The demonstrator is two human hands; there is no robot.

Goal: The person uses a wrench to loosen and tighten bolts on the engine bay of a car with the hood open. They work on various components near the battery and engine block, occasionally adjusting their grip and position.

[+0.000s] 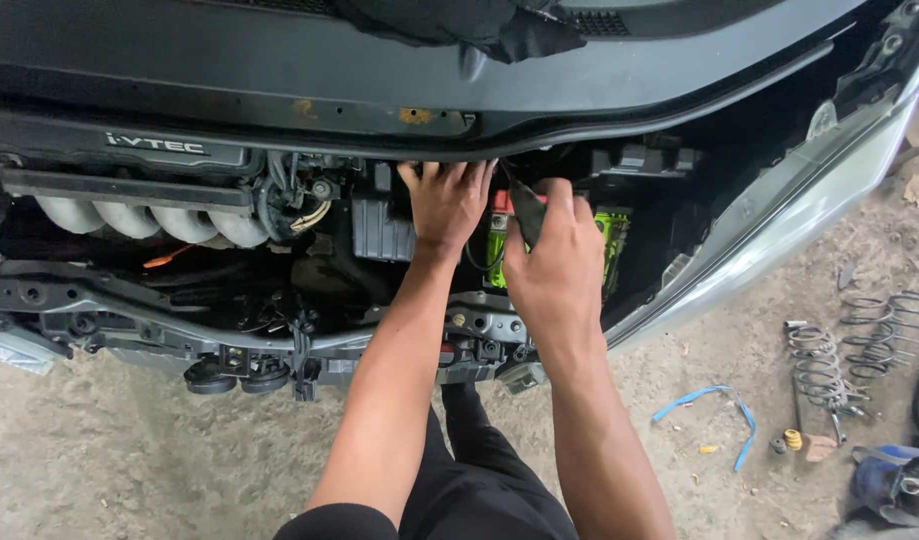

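**Two hands deep in an open engine bay, over the battery**

A dusty concrete floor (129,460) runs along the near side of the scene, strewn on the right with coil springs (859,345), a loose blue strap (714,405) and a small yellow piece beside a dark one. Above it stands the front of a car with its bumper off, the raised hood (379,70) filling the far part of the view and a dark cloth (479,25) lying on the hood's far edge. To the left sits the engine, its pale intake manifold (144,220) curving in four runners under a grey cover.

Right of the engine, in the middle of the bay, is the battery (611,240), black with a bright green label and a red terminal cover (501,202) on its left end. The left hand (444,205) reaches far in, fingers spread fairly wide and laid flat on the dark parts just left of the battery, under the hood's edge; whether it grips anything cannot be told. The right hand (551,265) lies over the battery's top, fingers curled narrow around a dark, slim tool or clamp (525,212) that points toward the red terminal cover. The two hands are just beside each other, both forearms coming up from the near edge.
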